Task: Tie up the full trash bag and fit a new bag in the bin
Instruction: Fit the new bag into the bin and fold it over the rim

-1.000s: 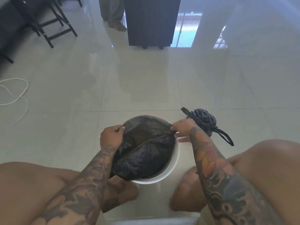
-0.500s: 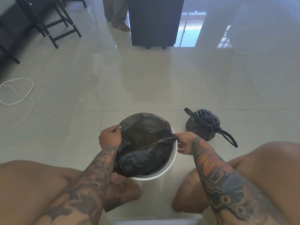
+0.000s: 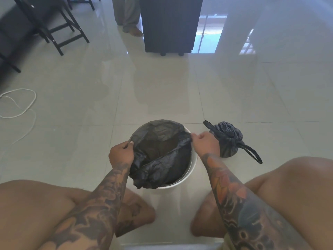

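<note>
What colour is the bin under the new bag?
White; the bin shows its bare rim and wall on the right in the head view.

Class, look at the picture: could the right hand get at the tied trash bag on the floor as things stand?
Probably yes. The tied trash bag sits just beyond the right hand, with only bare floor between. But that hand now pinches the new bag at the bin rim, so it must let go first.

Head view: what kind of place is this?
Likely a room in a home, dining or living area: glossy tiled floor, dark chairs at upper left, a dark cabinet on small feet, and a small white bin set on the floor.
</note>
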